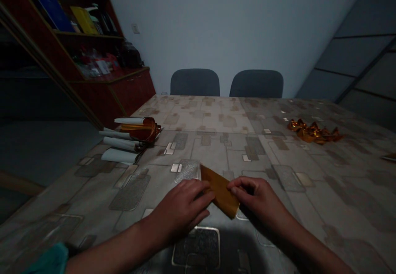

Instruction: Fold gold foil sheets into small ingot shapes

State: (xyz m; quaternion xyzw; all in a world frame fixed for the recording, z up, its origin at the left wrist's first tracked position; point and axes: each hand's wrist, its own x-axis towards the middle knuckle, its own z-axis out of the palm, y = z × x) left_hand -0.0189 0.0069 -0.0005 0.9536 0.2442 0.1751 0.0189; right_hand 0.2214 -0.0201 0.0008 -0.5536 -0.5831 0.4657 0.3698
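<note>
A sheet of gold foil paper (221, 189), apparently folded, lies slantwise just above or on the table in front of me. My left hand (188, 202) closes on its left edge, the fingers bent over the paper. At the right edge, my right hand (255, 191) pinches the paper between thumb and forefinger. What the paper looks like under my left fingers is hidden.
The table has a patterned cloth (192, 142). Several curled gold-and-white sheets (133, 138) lie at the left, and shiny folded gold foil pieces (315, 133) at the right. Two grey chairs (194, 82) stand behind the table; a wooden cabinet (133, 94) is at the far left.
</note>
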